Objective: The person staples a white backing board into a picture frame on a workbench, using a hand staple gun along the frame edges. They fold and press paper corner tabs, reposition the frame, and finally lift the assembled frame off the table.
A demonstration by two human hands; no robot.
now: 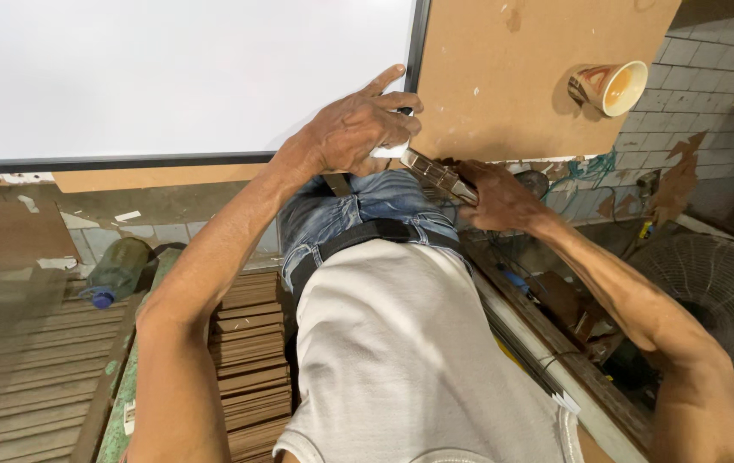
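My left hand (358,124) presses down on the lower right corner of a white board with a dark frame (170,77), fingers curled over the frame's corner. My right hand (495,197) grips a metal hand tool (437,176) whose tip points at that same corner, right under my left fingers. The white board lies on a brown fibreboard sheet (512,77). My own body in a white shirt and jeans fills the lower middle of the view.
A paper cup (614,86) lies on its side on the fibreboard at the upper right. A stack of wooden strips (247,360) and a plastic bottle (116,270) sit below left. A fan grille (727,283) stands at right, with wires and clutter under the bench edge.
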